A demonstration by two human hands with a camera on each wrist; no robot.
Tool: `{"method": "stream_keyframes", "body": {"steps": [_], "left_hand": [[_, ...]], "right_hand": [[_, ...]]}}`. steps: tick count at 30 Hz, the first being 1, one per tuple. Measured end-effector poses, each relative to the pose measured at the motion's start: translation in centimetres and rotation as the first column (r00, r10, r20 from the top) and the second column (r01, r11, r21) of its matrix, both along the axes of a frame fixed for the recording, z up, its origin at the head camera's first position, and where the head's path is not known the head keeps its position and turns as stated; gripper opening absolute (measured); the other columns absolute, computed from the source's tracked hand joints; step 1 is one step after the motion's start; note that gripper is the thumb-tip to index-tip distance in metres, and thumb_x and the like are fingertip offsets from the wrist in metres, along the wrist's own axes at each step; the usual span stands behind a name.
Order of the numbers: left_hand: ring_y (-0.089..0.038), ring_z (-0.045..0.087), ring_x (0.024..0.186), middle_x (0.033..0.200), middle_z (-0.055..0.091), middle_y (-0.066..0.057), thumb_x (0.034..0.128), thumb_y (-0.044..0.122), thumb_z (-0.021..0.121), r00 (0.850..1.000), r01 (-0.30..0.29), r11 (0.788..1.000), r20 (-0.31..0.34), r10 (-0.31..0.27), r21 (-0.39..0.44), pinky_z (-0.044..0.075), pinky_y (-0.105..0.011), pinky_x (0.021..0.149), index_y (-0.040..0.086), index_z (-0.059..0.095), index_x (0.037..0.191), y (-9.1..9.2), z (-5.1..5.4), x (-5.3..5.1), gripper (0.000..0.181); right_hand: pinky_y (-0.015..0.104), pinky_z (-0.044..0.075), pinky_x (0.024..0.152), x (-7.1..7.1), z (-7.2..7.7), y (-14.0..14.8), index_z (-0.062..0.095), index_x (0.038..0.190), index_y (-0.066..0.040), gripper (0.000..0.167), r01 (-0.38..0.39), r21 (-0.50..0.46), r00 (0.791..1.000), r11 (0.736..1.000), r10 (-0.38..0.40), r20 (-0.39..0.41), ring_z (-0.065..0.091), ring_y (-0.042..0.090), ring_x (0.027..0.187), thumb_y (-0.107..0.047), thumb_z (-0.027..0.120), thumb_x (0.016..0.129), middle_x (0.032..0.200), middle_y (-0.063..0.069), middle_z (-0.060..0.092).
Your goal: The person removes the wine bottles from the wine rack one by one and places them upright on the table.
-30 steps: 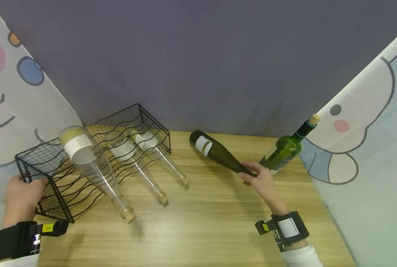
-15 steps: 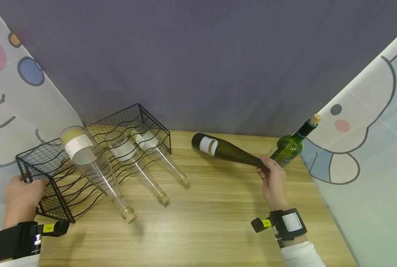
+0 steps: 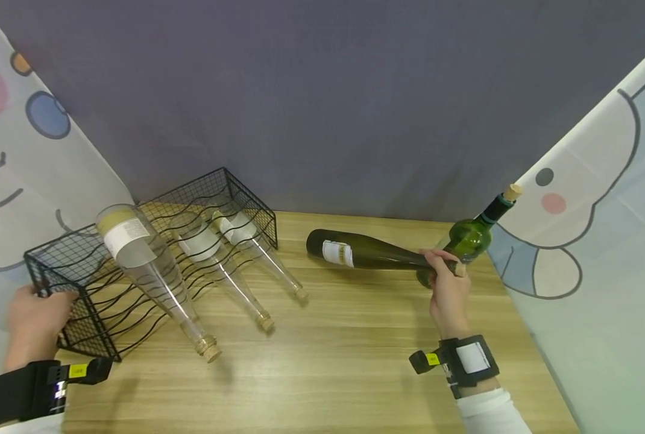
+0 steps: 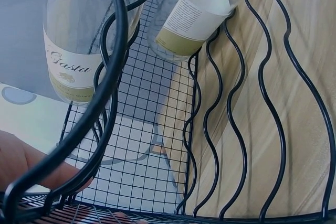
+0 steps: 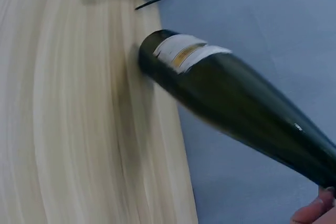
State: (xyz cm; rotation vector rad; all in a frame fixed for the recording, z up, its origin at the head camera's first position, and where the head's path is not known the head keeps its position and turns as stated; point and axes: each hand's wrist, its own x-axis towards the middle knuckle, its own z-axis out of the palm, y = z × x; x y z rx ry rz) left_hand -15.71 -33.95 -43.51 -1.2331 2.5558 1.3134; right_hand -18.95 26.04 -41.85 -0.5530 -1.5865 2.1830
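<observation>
My right hand [image 3: 448, 289] grips a dark green wine bottle [image 3: 379, 251] by its neck; its corked end pokes out past the fingers. The bottle's labelled base points left, and in the right wrist view the dark bottle [image 5: 236, 103] slants across the picture. On the far left, my left hand [image 3: 39, 319] holds the near end of a black wire wine rack [image 3: 97, 319]. Several wavy bars [image 4: 239, 108] cross the rack. Three clear corked bottles lie on them: a large one [image 3: 157, 271], a middle one [image 3: 219, 268] and a smaller one [image 3: 260, 250], necks toward the front right.
Behind the right hand stands a green corked bottle [image 3: 470, 240], partly hidden. The wooden table [image 3: 322, 374] meets a grey wall panel [image 3: 355, 108] at the back. Printed panels [image 3: 583, 211] flank it on both sides.
My right hand has shifted right and a little upward with the dark bottle, which has swung from a steep slant to nearly level. The left hand and rack look unmoved.
</observation>
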Motion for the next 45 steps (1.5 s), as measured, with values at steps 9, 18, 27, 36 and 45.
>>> {"method": "stream_keyframes", "body": {"steps": [9,18,27,36,45], "left_hand": [[-0.054,0.019,0.144,0.160,0.007,-0.035,0.0981,0.022,0.036,1.000,-0.001,1.000,-0.010,0.001,-0.001,0.028,-0.069,0.113,-0.008,-0.001,0.154,0.1,0.2,0.0,0.074],[-0.053,0.013,0.147,0.161,0.001,-0.033,0.0978,0.022,0.037,1.000,0.009,1.000,-0.012,-0.009,0.015,0.024,-0.068,0.116,-0.007,-0.005,0.154,-0.1,0.1,0.0,0.076],[-0.052,0.007,0.148,0.162,-0.004,-0.030,0.0982,0.021,0.035,1.000,-0.002,1.000,-0.010,0.002,0.023,0.022,-0.068,0.116,-0.005,-0.008,0.155,0.0,0.1,0.0,0.076],[-0.052,0.008,0.149,0.162,-0.004,-0.030,0.0981,0.022,0.036,1.000,-0.007,1.000,-0.005,0.008,0.019,0.023,-0.068,0.116,-0.004,-0.007,0.155,-0.1,-0.1,0.0,0.076],[-0.052,0.007,0.148,0.162,-0.005,-0.030,0.0982,0.022,0.036,1.000,-0.001,1.000,-0.007,0.001,0.023,0.023,-0.068,0.116,-0.004,-0.008,0.155,0.0,0.0,-0.1,0.076]], "right_hand": [[0.029,0.060,0.087,0.9,-0.7,-0.3,0.066,0.101,0.000,0.008,-0.168,0.035,0.948,0.985,0.171,-0.268,0.072,0.023,0.103,0.000,0.063,0.094,0.102,0.008,0.077],[0.020,0.057,0.084,2.3,-0.1,-3.2,0.061,0.100,0.017,0.014,-0.028,0.492,0.834,0.870,0.292,-0.469,0.071,0.019,0.097,0.011,0.064,0.088,0.100,0.012,0.075],[0.022,0.049,0.083,2.8,-0.9,-6.3,0.064,0.108,0.011,0.029,0.167,0.788,0.699,0.592,0.493,-0.518,0.065,0.015,0.097,-0.001,0.070,0.081,0.099,0.020,0.070],[0.023,0.047,0.088,2.9,-1.9,-8.0,0.069,0.099,0.007,0.023,0.149,0.760,0.665,0.633,0.504,-0.551,0.063,0.023,0.101,-0.010,0.060,0.086,0.117,0.021,0.069],[0.040,0.056,0.098,2.3,-2.3,-8.8,0.061,0.067,-0.003,0.020,0.185,0.771,0.513,0.609,0.609,-0.604,0.070,0.031,0.074,-0.003,0.058,0.087,0.066,0.011,0.066]]}}
